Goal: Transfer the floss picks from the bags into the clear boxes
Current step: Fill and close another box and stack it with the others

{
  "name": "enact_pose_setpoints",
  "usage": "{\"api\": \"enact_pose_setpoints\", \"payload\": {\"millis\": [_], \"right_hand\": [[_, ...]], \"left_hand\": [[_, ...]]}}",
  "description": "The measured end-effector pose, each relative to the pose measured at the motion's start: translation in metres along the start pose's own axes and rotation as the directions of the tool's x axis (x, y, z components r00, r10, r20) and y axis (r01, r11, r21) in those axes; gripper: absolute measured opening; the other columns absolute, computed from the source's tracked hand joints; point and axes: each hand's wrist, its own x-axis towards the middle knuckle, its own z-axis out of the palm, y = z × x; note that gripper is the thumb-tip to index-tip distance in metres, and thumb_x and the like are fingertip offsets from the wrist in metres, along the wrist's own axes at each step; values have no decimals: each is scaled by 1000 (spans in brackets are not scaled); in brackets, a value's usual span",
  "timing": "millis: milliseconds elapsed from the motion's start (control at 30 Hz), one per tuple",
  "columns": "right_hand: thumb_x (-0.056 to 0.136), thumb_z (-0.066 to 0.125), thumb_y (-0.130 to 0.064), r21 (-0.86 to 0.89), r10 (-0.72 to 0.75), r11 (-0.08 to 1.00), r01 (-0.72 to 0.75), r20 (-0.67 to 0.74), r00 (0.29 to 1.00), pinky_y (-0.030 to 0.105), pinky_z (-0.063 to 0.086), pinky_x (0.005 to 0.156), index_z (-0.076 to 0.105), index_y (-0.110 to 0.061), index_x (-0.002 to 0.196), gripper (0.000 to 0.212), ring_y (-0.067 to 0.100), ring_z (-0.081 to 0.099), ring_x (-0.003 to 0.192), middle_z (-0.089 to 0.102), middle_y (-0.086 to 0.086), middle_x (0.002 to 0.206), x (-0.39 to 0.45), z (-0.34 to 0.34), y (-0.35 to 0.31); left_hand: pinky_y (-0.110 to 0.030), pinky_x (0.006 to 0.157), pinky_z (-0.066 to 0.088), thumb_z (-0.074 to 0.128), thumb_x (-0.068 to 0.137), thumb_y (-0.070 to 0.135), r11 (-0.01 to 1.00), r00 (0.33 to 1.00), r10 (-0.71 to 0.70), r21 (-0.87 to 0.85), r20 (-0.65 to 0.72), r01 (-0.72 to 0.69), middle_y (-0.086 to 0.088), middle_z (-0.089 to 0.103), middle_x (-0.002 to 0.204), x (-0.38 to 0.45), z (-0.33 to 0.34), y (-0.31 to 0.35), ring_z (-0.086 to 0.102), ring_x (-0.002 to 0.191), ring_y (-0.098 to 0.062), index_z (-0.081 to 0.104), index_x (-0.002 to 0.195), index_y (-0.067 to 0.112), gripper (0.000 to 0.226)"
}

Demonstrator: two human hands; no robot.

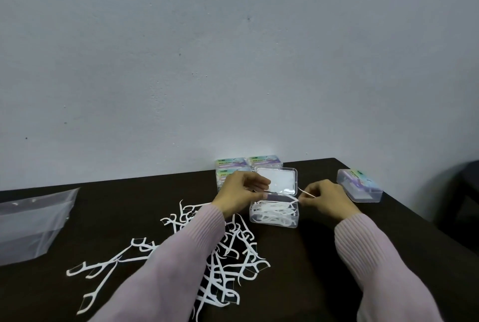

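Dark tabletop (324, 231) against a pale wall: I see an open clear box (274, 214) at centre, lid raised and partly filled with floss picks, with loose floss picks (228, 251) scattered just in front of it and an emptied plastic bag (33, 223) at far left. My left hand (239, 193) has its fingers curled at the box's left rim, though I cannot tell whether they pinch anything. My right hand (326, 200) pinches a single pick (305, 192) over the box's right edge; closed labelled boxes (359, 184) stand behind and to the right.
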Motion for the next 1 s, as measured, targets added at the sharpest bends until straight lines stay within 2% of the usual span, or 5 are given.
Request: {"api": "enact_pose_setpoints", "payload": {"millis": [100,267,400,800,1000], "right_hand": [[88,61,-18,-9,-25,1000,24,-26,999,13,36,58,60,-18,85,3,1,50,71,57,-2,85,-1,1,0],[86,63,-21,-54,-93,995,89,-86,992,20,42,73,62,-19,91,5,3,53,76,59,-3,88,1,7,-3],[84,66,-23,-111,-126,987,114,-105,987,26,48,87,65,-16,105,23,9,57,87,64,0,101,1,12,-6],[95,48,-8,-145,-286,951,272,-82,955,17,37,89,54,-7,128,34,12,49,105,49,7,122,1,16,-13],[85,63,-2,-75,-366,930,360,-120,923,11,49,78,68,-13,105,24,-1,56,78,61,-4,90,-2,19,-12]], "left_hand": [[-10,74,49,73,77,0,1000,1000,-9,0,6,9,-7,70,95,-1,-5,-3,64,81,-3,68,103,4,27],[-11,75,50,73,76,1,999,992,-43,38,119,38,-6,69,97,-2,-8,-3,64,84,-4,65,107,5,32],[-11,75,50,75,74,2,997,995,-30,81,95,22,-4,66,93,-3,-6,-3,61,84,-7,67,103,7,30],[-3,60,36,76,76,19,939,996,72,334,49,-85,14,55,80,-6,6,-3,48,71,2,74,98,18,22],[-15,72,42,77,75,23,941,996,74,327,46,-85,1,62,93,-6,8,-5,53,82,-6,74,94,17,21]]}}
